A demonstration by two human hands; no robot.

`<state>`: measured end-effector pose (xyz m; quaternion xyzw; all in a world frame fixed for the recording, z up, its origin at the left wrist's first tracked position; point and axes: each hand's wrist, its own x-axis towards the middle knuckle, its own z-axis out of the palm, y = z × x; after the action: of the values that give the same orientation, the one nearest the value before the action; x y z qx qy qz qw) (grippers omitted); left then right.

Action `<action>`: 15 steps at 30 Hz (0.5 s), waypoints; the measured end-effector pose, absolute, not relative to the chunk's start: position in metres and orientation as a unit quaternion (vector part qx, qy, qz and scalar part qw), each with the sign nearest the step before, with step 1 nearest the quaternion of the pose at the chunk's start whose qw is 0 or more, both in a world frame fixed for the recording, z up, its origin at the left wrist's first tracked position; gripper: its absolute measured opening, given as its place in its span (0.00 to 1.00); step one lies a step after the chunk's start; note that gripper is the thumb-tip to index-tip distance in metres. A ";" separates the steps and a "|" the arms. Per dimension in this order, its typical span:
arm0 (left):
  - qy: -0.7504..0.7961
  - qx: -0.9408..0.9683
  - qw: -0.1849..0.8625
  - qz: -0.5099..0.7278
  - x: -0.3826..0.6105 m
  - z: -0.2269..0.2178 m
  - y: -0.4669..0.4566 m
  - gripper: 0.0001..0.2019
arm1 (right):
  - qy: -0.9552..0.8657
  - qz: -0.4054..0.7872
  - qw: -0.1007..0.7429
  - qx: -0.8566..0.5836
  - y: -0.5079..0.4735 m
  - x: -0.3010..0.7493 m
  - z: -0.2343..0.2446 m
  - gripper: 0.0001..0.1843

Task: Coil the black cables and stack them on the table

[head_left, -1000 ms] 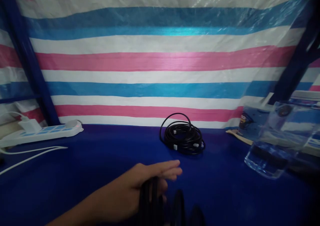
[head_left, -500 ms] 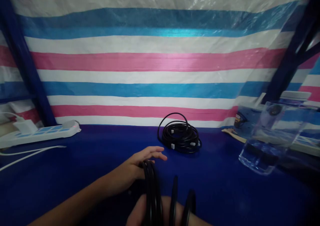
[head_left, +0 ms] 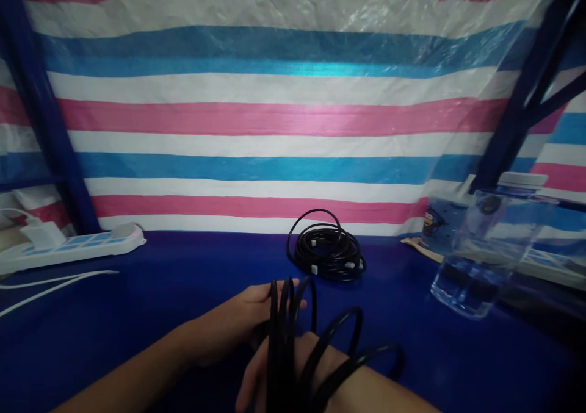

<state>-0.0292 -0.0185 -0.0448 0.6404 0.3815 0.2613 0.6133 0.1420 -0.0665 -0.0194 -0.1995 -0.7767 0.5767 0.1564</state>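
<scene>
Several loops of black cable stand upright between my hands, low in the middle of the view. My left hand reaches in from the left and its fingers curl round the loops at their top. My right hand comes up from the bottom edge with the loops hung around its wrist and palm; its fingers are mostly hidden behind the cable. A second black cable coil, with white connector tips, lies flat on the blue tabletop beyond my hands, untouched.
A white power strip with a plugged-in adapter and white cords lies at the far left. A clear plastic container and a printed box stand at the right. A striped pink, blue and white tarp hangs behind the table.
My right hand has risen into view with cable loops around it. My left hand drew back from its outstretched reach and closed on the loops. The loops now stand higher and spread wider.
</scene>
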 end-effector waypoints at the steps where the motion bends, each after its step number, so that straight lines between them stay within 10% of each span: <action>1: 0.394 0.598 0.650 0.252 -0.028 -0.044 -0.020 0.25 | -0.786 0.565 0.151 -0.199 -0.068 0.140 -0.021 0.16; 8: 0.405 0.569 0.685 0.207 -0.030 -0.044 -0.023 0.24 | -0.843 0.485 0.148 -0.181 -0.073 0.124 -0.029 0.05; 15: 0.422 0.720 0.375 0.404 -0.035 -0.057 -0.004 0.26 | -0.633 0.726 0.214 -0.163 -0.065 0.127 -0.031 0.10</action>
<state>-0.0348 -0.0042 -0.0573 0.7203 0.4215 0.4040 0.3745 0.1265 -0.0653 -0.0315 -0.1630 -0.6334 0.7257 0.2136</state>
